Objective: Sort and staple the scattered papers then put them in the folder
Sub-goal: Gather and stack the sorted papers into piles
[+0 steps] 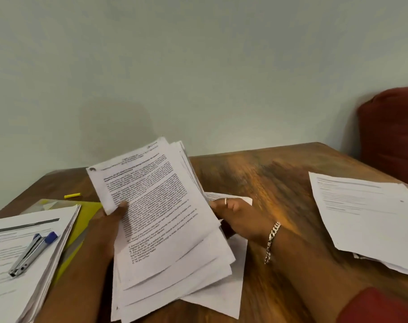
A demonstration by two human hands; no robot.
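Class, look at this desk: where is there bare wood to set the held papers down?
Bare table lies between the held sheaf and the right-hand pile. The left is crowded: a stack with the stapler, over the yellow folder.

A home room, likely: wooden table against a plain wall, red cushioned seat beside it.

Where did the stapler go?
In the head view the stapler lies at the far left, on top of the left paper stack, which sits on the yellow folder.
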